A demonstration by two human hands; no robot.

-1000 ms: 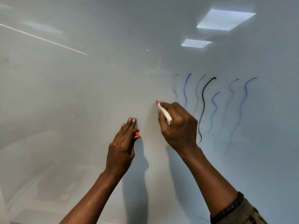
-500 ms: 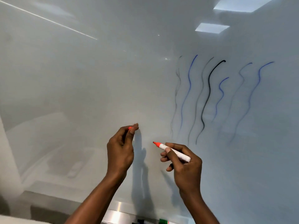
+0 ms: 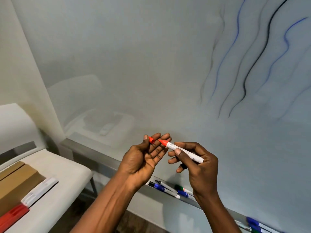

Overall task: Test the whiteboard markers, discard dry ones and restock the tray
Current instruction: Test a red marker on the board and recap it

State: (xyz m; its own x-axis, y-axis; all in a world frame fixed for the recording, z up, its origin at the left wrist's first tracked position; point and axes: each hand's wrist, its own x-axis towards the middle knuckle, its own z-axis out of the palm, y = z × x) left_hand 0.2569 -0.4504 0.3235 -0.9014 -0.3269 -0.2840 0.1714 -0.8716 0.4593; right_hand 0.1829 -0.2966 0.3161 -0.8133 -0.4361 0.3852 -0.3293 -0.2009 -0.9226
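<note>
My right hand (image 3: 200, 163) pinches the uncapped orange marker (image 3: 183, 151), label too blurry to read. My left hand (image 3: 144, 158) is mostly flat, thumb pinning the cap (image 3: 151, 140)

Whiteboard (image 3: 134, 64) fills back wall. Test lines (image 3: 244, 81) on board, upper R. Tray (image 3: 94, 155) runs along board's lower edge, centre-L down to btm R. Markers in tray (image 3: 161, 187) lie under hands; 2nd cluster (image 3: 254, 224) in tray at far btm R. Hands centre, in front of board, above tray. L hand (image 3: 143, 158) pinches cap (image 3: 151, 140). R hand (image 3: 200, 165), just R of it, holds marker (image 3: 183, 151), tip pointing L, just beside cap. Bench (image 3: 67, 174) lower L, L of tray. Box (image 3: 16, 182) on bench, far L. Marker packs (image 3: 40, 190) on bench, against box's R side.
</note>
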